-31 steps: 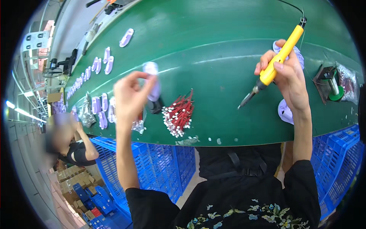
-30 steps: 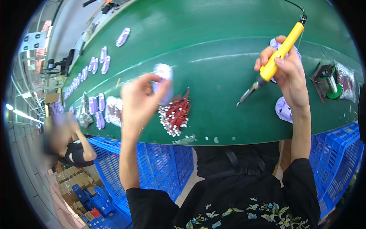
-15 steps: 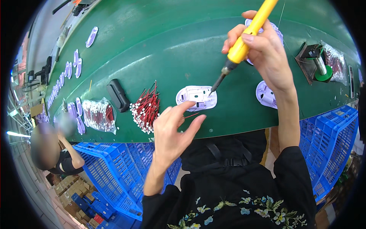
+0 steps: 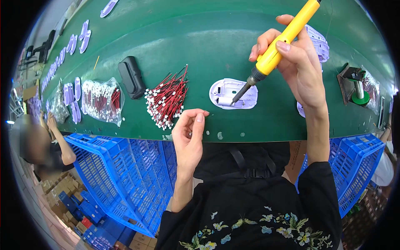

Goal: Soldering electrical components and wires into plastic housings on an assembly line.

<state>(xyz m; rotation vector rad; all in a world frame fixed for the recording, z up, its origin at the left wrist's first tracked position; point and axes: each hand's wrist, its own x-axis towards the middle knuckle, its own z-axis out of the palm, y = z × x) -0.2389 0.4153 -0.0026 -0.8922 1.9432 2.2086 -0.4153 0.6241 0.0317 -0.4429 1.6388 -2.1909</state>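
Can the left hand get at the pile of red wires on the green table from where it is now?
Probably yes: the left hand is at the table edge just beside the red wires, with nothing between them.

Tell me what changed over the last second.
The left hand let go of the white oval housing, now lying on the green belt, and drew back to the edge. The right hand brought the yellow soldering iron down to it, grip unchanged.
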